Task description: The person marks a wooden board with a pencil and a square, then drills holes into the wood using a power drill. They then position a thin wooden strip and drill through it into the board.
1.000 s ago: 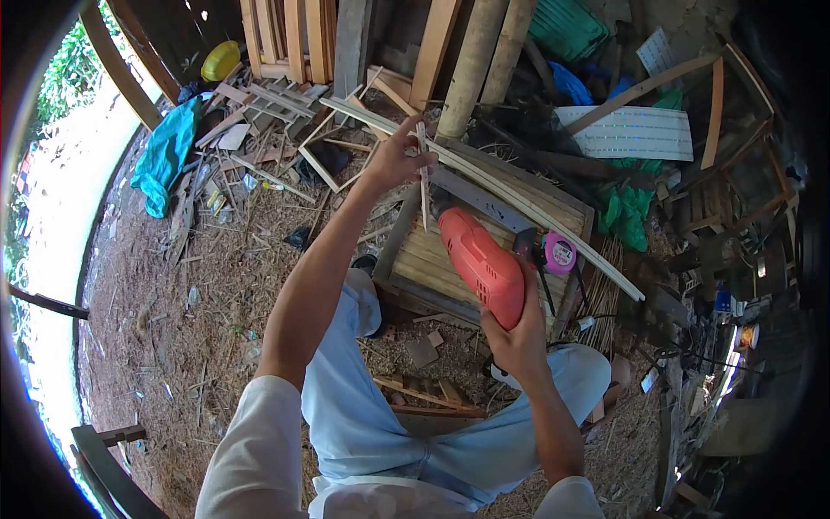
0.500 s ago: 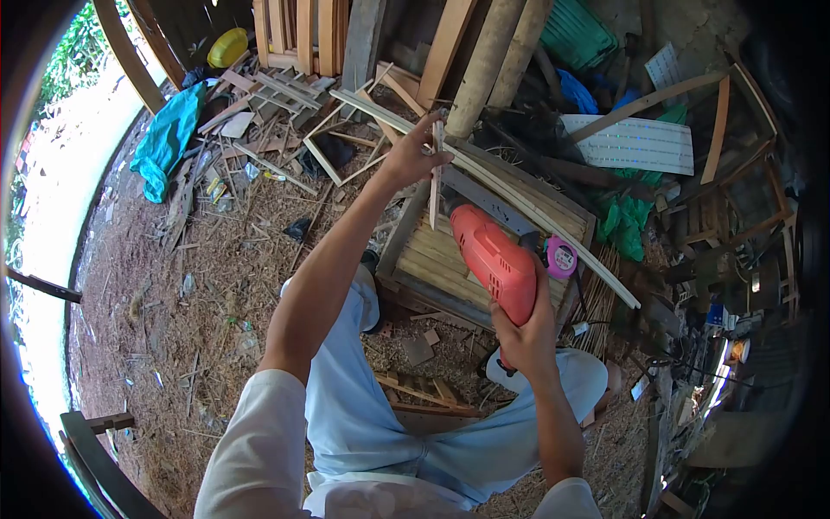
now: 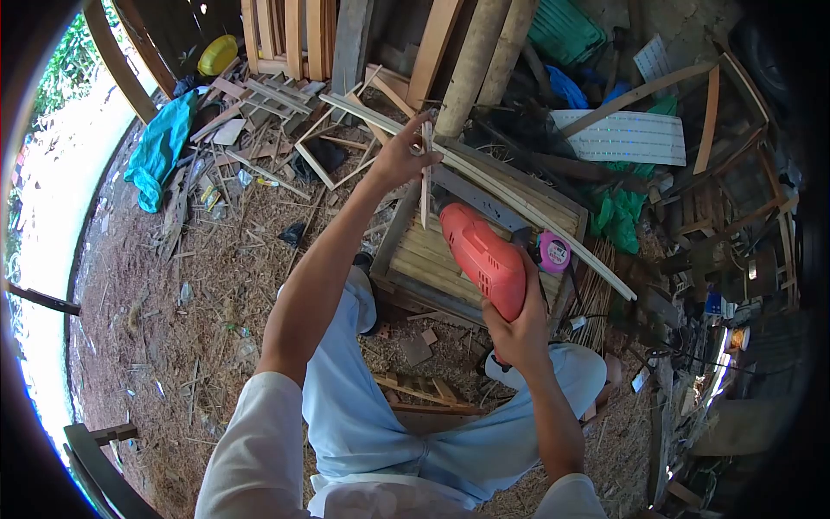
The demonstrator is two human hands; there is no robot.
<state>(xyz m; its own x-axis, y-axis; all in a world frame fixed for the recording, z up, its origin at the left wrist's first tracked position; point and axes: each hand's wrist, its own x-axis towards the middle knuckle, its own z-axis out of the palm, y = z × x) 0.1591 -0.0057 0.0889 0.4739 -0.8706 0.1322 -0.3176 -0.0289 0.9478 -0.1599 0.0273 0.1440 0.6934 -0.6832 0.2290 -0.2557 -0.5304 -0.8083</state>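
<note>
Two hands work over a slatted crate (image 3: pixel 430 259). The left hand (image 3: pixel 398 162) pinches a thin strip (image 3: pixel 424 186) upright, fingers closed near its top. It looks light, bendy and easily split. The right hand (image 3: pixel 519 333) grips the drill (image 3: pixel 482 258) by its handle, and the drill looks heavy and rigid.

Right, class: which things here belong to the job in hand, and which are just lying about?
In hand: strip in left hand; drill in right hand; slatted frame below.
Lying about: tarp; white panel; green crate.
</note>
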